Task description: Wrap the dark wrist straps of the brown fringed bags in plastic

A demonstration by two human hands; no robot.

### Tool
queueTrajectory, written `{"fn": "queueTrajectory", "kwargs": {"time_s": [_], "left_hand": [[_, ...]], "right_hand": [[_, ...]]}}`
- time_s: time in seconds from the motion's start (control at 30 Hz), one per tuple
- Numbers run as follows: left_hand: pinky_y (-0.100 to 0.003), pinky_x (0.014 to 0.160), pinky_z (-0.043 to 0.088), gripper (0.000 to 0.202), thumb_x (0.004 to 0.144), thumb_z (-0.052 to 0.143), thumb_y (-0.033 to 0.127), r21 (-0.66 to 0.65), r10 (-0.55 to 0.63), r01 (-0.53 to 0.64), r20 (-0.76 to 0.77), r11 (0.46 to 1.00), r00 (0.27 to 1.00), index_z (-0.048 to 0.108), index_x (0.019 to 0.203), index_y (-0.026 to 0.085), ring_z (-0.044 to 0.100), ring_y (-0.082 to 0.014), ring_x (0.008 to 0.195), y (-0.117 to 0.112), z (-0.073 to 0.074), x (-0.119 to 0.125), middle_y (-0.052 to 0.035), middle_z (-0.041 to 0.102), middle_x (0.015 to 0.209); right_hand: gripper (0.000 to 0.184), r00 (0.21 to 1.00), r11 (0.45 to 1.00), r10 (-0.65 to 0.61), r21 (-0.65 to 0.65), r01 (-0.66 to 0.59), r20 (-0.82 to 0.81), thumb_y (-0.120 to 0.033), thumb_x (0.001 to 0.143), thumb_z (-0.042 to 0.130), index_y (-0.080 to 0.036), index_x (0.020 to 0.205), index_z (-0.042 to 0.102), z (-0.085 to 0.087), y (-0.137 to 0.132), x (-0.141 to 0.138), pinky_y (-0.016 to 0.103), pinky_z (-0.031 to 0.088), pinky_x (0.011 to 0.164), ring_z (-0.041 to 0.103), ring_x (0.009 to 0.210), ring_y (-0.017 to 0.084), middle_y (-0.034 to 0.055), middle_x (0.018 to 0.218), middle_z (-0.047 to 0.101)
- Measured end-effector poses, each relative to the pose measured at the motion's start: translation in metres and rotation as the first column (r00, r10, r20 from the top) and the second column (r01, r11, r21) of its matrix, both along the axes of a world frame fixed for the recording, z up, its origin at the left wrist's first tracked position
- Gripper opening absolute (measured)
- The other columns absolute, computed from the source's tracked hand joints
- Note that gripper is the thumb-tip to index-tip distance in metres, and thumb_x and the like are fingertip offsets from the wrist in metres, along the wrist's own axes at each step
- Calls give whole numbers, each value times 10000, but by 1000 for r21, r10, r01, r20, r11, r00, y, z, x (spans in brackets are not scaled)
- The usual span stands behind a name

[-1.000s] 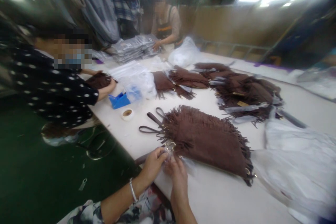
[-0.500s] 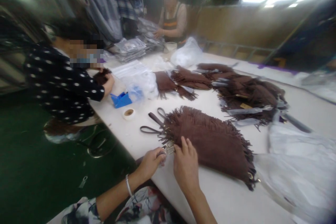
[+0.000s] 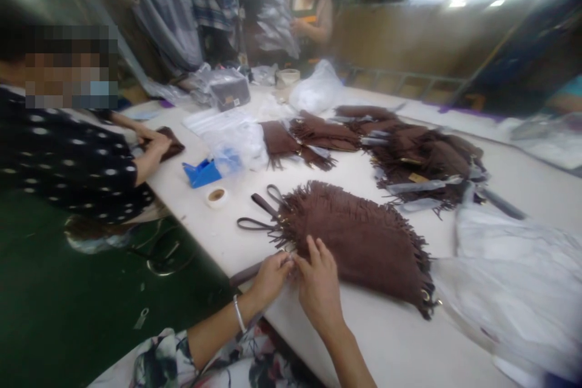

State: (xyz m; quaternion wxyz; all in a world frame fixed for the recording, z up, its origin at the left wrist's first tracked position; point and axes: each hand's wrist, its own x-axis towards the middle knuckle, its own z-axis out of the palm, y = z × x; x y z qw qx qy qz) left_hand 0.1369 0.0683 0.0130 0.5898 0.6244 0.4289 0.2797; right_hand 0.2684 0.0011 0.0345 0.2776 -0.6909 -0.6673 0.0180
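Observation:
A brown fringed suede bag [image 3: 359, 236] lies on the white table [image 3: 391, 339] in front of me, its dark strap loops [image 3: 259, 212] pointing left. My left hand [image 3: 270, 276], a silver bangle on its wrist, is closed in a pinch on small hardware at the bag's near corner. My right hand [image 3: 318, 282] rests on the same corner, fingers together and bent over the fringe. What sits between the fingertips is hidden.
More brown fringed bags [image 3: 422, 160] are piled further back. A tape roll [image 3: 216, 195], a blue dispenser [image 3: 202, 173] and clear plastic bags [image 3: 236, 136] lie left. White wrapping [image 3: 518, 279] lies right. One person in a dotted top [image 3: 68, 157] sits left; another stands far back.
Both my hands shifted slightly up and left on the bag's corner. The person at the back lifted a stack of plastic bags. The person at left leaned back.

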Motion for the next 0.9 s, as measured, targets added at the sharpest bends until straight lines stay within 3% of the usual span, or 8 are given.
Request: {"fn": "queueTrajectory", "kwargs": {"time_s": [0.13,0.23,0.3,0.4,0.5,0.6,0.7,0.9], "left_hand": [[-243,571,381,291,820,599,396,-188,26,-3,121,982,992,585,680,142,498,-137,570,0,3,6,-13,582,620],[-226,554,381,261,776,664,368,-335,74,-12,174,942,982,602,691,129,513,-123,550,-2,5,4,-22,600,624],[-216,540,384,232,741,707,339,-425,122,-21,210,905,970,618,738,125,527,-117,552,-4,5,2,-24,613,653],[-206,496,380,252,720,739,336,-519,153,9,268,855,951,617,781,124,528,-109,521,-5,6,1,-22,610,659],[-210,440,364,313,724,746,406,-559,126,58,285,827,950,603,798,138,504,-105,449,-8,9,-2,-15,599,617],[-220,447,382,363,742,724,476,-574,112,87,303,814,946,607,816,142,502,-106,437,-13,11,-11,-16,598,602],[-227,485,397,372,732,733,471,-542,142,16,248,840,958,627,780,118,523,-111,483,-17,10,-23,-38,616,628],[-244,532,393,270,665,776,345,-513,183,-55,202,857,962,658,701,104,522,-119,525,-19,1,-35,-35,630,630]], "right_hand": [[354,978,973,-116,178,148,-176,-155,907,454,-182,1227,601,7,-22,-4,471,406,1033,469,1278,273,145,1354,538],[257,873,972,-171,67,225,-456,-286,944,464,-204,1126,626,3,-46,-21,344,516,870,651,997,215,98,1097,681],[279,714,969,-246,-137,208,-656,-378,937,478,-214,1115,618,-5,-55,-37,278,545,683,689,779,185,72,1006,705],[436,382,914,-406,-367,172,-831,-513,888,515,-188,1169,586,-23,-50,-57,254,485,458,641,547,176,51,811,715],[466,104,883,-454,-432,182,-885,-579,807,586,-155,992,644,-37,-34,-65,235,384,372,510,390,152,-19,499,584],[413,-80,886,-417,-424,185,-905,-551,701,698,-156,810,644,-43,-24,-66,208,310,365,416,358,103,-52,448,508],[404,-151,890,-407,-428,159,-901,-513,653,749,-158,809,636,-46,-25,-65,194,314,392,416,391,85,-57,487,532],[420,-36,897,-419,-419,137,-908,-528,631,759,-162,781,616,-43,-29,-67,195,315,401,414,406,74,-72,501,529]]}}
